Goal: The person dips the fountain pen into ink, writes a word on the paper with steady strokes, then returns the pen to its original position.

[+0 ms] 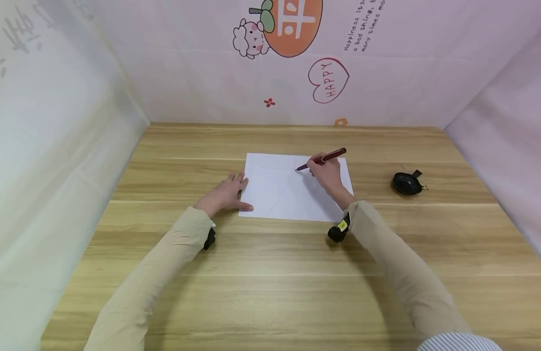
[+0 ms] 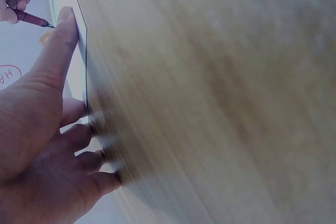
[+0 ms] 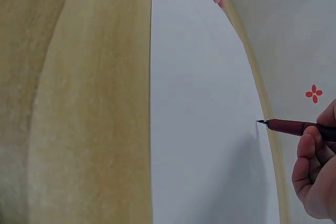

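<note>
A white sheet of paper (image 1: 303, 202) lies on the wooden table with a few thin lines drawn on it: one roughly level, one upright and one slanting. My right hand (image 1: 326, 175) pinches a dark red fountain pen (image 1: 334, 155), its tip at the sheet near where the lines meet. In the right wrist view the metal nib of the pen (image 3: 283, 126) is at the paper. Fingers spread, my left hand (image 1: 226, 194) rests on the sheet's left edge. The left wrist view shows the thumb of that hand (image 2: 37, 124) stretched along the paper's edge.
To the right of the sheet sits a black rounded object (image 1: 407, 184) with a short tab; its kind is unclear. A white printed cloth (image 1: 200, 83) stands behind the table (image 1: 270, 292), and pale cloth hangs along both sides.
</note>
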### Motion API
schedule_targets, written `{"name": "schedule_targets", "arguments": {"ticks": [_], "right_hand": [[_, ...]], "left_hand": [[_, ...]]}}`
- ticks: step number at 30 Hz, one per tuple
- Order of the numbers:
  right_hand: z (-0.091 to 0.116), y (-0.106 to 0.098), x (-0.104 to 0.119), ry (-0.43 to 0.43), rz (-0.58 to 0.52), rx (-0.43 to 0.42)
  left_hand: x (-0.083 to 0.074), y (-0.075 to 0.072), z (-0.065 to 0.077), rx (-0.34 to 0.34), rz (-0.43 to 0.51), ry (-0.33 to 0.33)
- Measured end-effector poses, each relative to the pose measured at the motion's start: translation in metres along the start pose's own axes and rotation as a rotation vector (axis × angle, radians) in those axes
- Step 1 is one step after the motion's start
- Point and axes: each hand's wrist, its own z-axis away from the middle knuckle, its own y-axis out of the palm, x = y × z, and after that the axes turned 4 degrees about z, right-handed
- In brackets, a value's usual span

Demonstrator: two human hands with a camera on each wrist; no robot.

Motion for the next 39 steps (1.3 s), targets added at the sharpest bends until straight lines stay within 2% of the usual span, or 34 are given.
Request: {"name": "schedule_targets", "arguments": {"ticks": [17,39], "right_hand": [[0.009,-0.008,-0.002,-0.006,0.024,0.025],[0.017,-0.014,-0.004,0.009,0.047,0.043]], "left_hand": [[-0.002,-0.002,0.001,-0.008,-0.010,0.008],[-0.003,-0.004,0.001,0.030,-0.008,0.002]]}}
